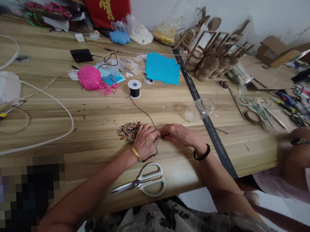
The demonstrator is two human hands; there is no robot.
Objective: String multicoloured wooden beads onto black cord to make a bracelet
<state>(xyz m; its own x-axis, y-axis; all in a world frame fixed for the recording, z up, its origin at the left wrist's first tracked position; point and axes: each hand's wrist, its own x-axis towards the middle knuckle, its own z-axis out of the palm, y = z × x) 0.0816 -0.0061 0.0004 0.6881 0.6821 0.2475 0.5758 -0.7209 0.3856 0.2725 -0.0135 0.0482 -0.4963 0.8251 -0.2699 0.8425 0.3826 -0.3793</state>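
Observation:
My left hand [147,140] and my right hand [179,133] meet almost fingertip to fingertip over the table, both pinching a thin black cord [147,113]. From a white spool [135,90] of black cord, the line runs down to my fingers. Below my left hand, a short row of colourful strung beads [148,158] hangs on the cord and rests on the wood. A loose pile of small multicoloured beads [128,132] lies beside my left hand, partly covered by it. White-handled scissors [142,183] lie nearer to me, blades pointing left. My fingers hide the exact pinch point.
Beyond the spool are pink yarn [89,78] and blue sheets [162,68]. A clear plastic cup [201,109] lies right of my hands. Brown lantern-like crafts [211,57] stand at the back right. A white cable [67,115] curves across the left; another person's arm [302,148] is at right.

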